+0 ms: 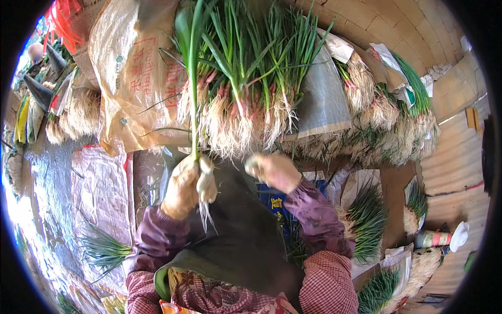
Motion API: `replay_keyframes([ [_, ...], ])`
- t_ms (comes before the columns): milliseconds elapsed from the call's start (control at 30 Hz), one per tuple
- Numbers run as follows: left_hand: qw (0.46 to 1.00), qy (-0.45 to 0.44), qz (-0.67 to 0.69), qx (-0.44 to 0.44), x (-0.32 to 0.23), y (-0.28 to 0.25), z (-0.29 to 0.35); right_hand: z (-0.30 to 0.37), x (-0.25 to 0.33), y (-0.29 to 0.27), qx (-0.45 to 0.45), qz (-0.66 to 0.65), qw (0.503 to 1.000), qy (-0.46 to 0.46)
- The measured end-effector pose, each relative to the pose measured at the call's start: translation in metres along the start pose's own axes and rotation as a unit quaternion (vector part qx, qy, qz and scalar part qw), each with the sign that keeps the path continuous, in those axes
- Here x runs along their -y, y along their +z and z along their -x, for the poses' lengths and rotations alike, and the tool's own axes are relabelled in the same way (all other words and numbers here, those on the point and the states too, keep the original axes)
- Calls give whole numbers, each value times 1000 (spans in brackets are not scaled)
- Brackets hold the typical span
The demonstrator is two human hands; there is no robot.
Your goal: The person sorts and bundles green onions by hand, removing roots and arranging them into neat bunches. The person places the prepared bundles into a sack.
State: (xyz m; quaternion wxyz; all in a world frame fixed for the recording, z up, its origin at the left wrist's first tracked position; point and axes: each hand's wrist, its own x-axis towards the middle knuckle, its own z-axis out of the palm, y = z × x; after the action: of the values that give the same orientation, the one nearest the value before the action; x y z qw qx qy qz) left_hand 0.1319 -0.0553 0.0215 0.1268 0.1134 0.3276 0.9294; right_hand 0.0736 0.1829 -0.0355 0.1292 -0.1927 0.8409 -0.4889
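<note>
My left hand is closed around the lower stalk of a green onion. Its long green leaves point away from me, and thin white roots hang below my fingers. To the right, over my dark apron, is my right hand, its pale fingertips smeared by motion, so whether they hold anything is unclear. Just beyond both hands lies a heap of green onions, with reddish-white stems and shaggy roots facing me.
A printed woven sack lies left of the heap, a grey sheet under its right side. Rooted bunches line the far right. More bunches lie near my right arm; a leafy bunch is by my left elbow.
</note>
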Motion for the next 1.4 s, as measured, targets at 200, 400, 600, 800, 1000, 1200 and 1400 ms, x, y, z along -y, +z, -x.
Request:
replay_keyframes([
  [200, 985, -147, -82, -41, 34, -18, -32, -121, 66, -26, -249, 327, 911, -40],
  [400, 968, -8, -198, -156, 43, -32, -34, -55, 76, 37, -268, 264, 920, -110],
  [600, 979, -97, -92, -156, 38, -22, -31, -76, 55, 48, -180, -122, 971, -95],
  [800, 991, -109, 12, -71, 33, -23, -34, -71, 39, 64, -277, -125, 951, -61],
  [1000, 999, 11, 22, -42, 11, -12, -30, 0, -66, 8, 104, 189, 976, 2],
  [1200, 970, -201, 134, -7, 31, -44, -29, -73, 73, -34, -144, 412, 900, 8],
  [1400, 983, -80, -159, -48, 21, -13, -49, -166, 77, -72, -264, 352, 897, 39],
])
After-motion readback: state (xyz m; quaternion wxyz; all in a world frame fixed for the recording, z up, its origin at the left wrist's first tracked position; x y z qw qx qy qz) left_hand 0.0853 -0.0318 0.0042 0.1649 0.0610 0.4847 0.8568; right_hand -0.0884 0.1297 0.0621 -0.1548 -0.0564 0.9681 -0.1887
